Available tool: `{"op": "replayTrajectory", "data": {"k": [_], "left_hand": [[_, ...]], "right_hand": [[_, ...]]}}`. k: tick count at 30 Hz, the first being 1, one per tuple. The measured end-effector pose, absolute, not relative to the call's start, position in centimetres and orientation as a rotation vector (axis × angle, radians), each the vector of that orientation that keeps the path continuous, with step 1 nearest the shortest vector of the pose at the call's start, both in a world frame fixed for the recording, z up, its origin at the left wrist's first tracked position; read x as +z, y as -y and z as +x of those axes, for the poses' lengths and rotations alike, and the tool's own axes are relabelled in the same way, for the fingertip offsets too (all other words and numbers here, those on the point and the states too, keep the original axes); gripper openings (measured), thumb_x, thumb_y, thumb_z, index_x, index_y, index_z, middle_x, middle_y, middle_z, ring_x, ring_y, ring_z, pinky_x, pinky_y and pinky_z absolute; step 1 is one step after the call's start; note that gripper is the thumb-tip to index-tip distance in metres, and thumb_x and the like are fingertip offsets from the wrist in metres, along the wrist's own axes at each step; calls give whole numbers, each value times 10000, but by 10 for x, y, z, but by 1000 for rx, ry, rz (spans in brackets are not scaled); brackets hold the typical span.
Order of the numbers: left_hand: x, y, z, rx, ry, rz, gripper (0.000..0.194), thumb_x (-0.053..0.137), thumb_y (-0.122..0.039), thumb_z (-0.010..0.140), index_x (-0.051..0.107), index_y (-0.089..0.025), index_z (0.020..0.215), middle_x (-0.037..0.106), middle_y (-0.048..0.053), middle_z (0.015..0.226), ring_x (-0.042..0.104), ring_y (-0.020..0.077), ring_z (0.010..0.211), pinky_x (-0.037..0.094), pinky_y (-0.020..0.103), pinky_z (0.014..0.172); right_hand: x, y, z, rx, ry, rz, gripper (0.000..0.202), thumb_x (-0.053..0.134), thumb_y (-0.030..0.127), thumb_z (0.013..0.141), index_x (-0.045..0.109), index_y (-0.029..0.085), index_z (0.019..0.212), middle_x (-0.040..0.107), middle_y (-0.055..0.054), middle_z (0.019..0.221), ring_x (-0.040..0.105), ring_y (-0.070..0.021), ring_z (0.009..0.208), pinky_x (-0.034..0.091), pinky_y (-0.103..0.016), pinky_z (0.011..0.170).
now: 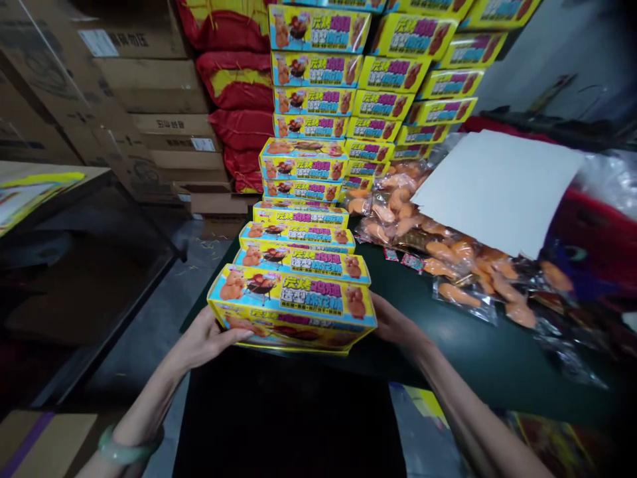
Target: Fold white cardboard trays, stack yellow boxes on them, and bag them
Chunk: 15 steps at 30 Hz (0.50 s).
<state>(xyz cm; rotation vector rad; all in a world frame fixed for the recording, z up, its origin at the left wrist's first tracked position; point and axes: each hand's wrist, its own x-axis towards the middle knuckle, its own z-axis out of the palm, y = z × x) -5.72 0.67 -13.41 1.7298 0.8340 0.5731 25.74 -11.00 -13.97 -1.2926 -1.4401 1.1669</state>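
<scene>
A yellow and blue printed cardboard box [298, 299] is held level between my two hands at the near edge of the dark green table. My left hand [212, 338] grips its left end, the thumb lying along the front face. Around the right end my right hand [391, 322] is closed, its fingers partly hidden by the box. Just behind stands a row of matching boxes [306, 261], close to or against the held one. Individually wrapped drumstick-shaped orange pieces [458, 292] lie in a pile to the right of my right hand.
Tall stacks of the same boxes [318, 70] rise at the back of the table [413, 292]. A white sheet [502, 186] lies over part of the pile. Red sacks [239, 83] and brown cartons [149, 86] stand behind. On the left is another table [94, 174] with yellow printed sheets.
</scene>
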Motion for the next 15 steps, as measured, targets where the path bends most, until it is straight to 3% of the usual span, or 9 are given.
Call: {"op": "replayTrajectory", "data": {"k": [5, 9, 15], "left_hand": [[-138, -1, -64, 600, -977, 1839, 366, 693, -461, 640, 633, -143, 810, 682, 87, 820, 632, 250, 784, 534, 383, 775], [-149, 22, -60, 748, -1057, 1847, 327, 646, -469, 689, 594, -151, 745, 659, 91, 813, 618, 258, 852, 508, 396, 834], [-160, 38, -51, 835, -975, 1744, 448, 594, -458, 758, 526, -149, 1075, 614, 124, 1034, 579, 245, 985, 463, 385, 913]], "right_hand": [[-152, 119, 255, 1130, 1502, -1236, 756, 594, 384, 790, 203, 262, 1426, 330, -32, 1438, 209, -207, 1355, 221, -434, 1106], [-157, 128, 256, 1107, 1490, -1269, 787, 629, 428, 750, 247, 253, 1414, 384, -53, 1407, 224, -230, 1349, 206, -457, 1102], [-157, 133, 258, 1152, 1424, -1316, 761, 623, 526, 722, 348, 254, 1377, 510, -74, 1306, 347, -250, 1294, 261, -439, 1081]]}}
